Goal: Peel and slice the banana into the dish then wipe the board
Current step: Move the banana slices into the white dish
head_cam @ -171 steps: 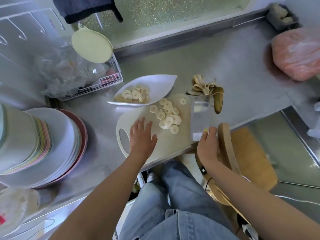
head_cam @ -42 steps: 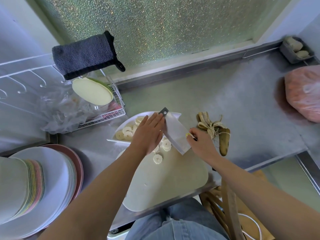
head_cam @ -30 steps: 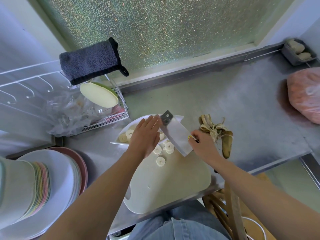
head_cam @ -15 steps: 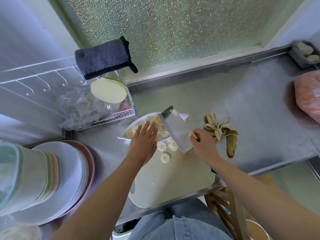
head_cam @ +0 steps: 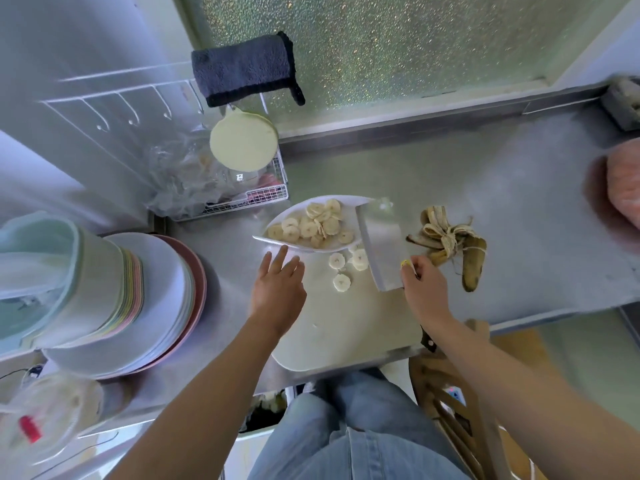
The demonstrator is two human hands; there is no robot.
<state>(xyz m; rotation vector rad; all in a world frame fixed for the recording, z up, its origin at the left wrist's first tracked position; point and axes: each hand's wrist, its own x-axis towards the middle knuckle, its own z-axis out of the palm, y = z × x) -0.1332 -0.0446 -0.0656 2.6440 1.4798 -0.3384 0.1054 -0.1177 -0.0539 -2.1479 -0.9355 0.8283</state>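
A white leaf-shaped dish (head_cam: 277, 233) holds several banana slices (head_cam: 317, 223). Just below it lies the pale cutting board (head_cam: 343, 327) with three loose slices (head_cam: 341, 282) at its far end. My right hand (head_cam: 424, 294) grips a cleaver (head_cam: 381, 247), its broad blade lying flat, tip over the dish's right end. My left hand (head_cam: 277, 289) hovers open over the board's left edge, fingers spread, just short of the dish. The empty banana peel (head_cam: 453, 242) lies on the steel counter to the right of the blade.
Stacked plates and bowls (head_cam: 138, 299) stand at the left. A wire basket (head_cam: 249, 199) with plastic bags and a round lid sits behind the dish. A dark cloth (head_cam: 244, 69) hangs above it. A pink bag (head_cam: 623, 181) lies far right; a wooden chair (head_cam: 460, 410) is below the counter.
The slices carried on the blade have gone into the dish. My left hand has drawn back from the blade to the board's left edge. The cleaver has lowered flatter.
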